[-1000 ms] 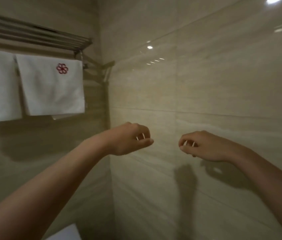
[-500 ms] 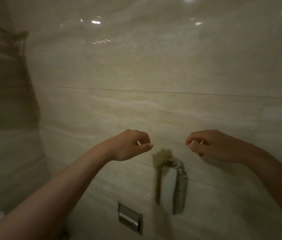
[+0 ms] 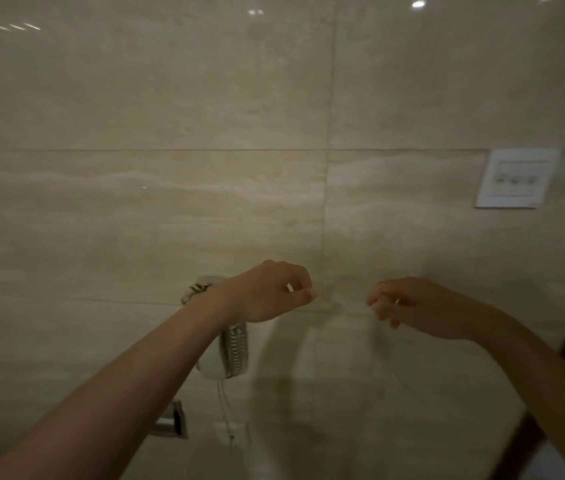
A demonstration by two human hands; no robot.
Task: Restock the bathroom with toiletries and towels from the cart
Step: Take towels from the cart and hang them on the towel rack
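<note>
**A:** How are my hands sitting?

**B:** Your left hand (image 3: 267,294) is raised at lower centre with the wrist bent. Its fingers (image 3: 294,277) are loosely curled and hold nothing. Your right hand (image 3: 423,308) mirrors it, apart from it.

**A:** And the towels and toiletries?

**B:** I cannot tell where they are. You face a tiled wall (image 3: 204,116), with a coiled-cord wall unit (image 3: 236,348) behind your left wrist. The marks on the switch plate (image 3: 516,178) at right are too blurred to read.

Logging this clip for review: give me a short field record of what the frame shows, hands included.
place: tiled wall
left hand: raised, fingers loosely curled, holding nothing
right hand: raised, fingers loosely curled, holding nothing
on wall: switch plate upper right; corded handset behind left wrist
towels, toiletries: none in view
</note>
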